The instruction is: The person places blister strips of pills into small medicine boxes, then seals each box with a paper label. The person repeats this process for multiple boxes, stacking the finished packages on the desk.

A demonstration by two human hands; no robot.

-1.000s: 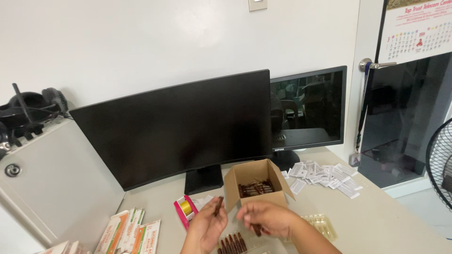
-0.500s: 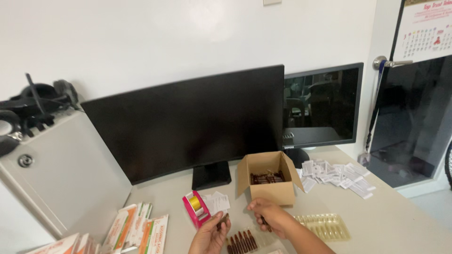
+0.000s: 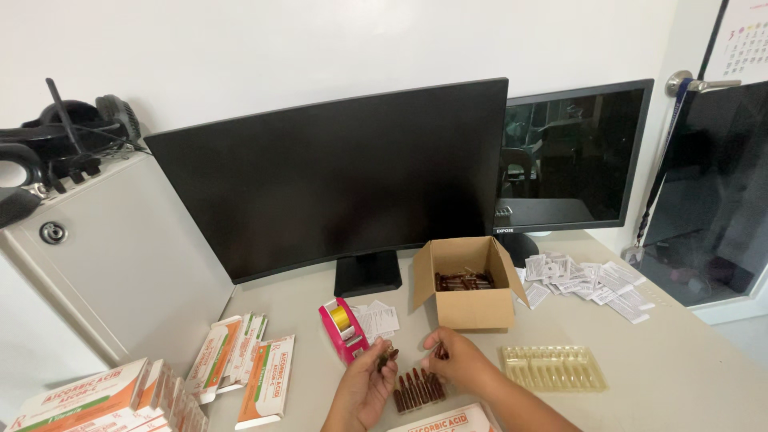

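At lower centre of the frame, a row of small brown glass ampoules (image 3: 418,390) lies on the beige desk (image 3: 688,384). The left hand (image 3: 364,384) pinches one ampoule (image 3: 387,355); the right hand (image 3: 456,362) pinches another by its neck. Light, slippery and brittle, I judge; best gripped at the body.

Both hands (image 3: 416,376) drawn back from cardboard box (image 3: 468,282), now over brown ampoules (image 3: 418,390) on desk.

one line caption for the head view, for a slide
Both hands, left and right, hold brown ampoules before an open cardboard box.
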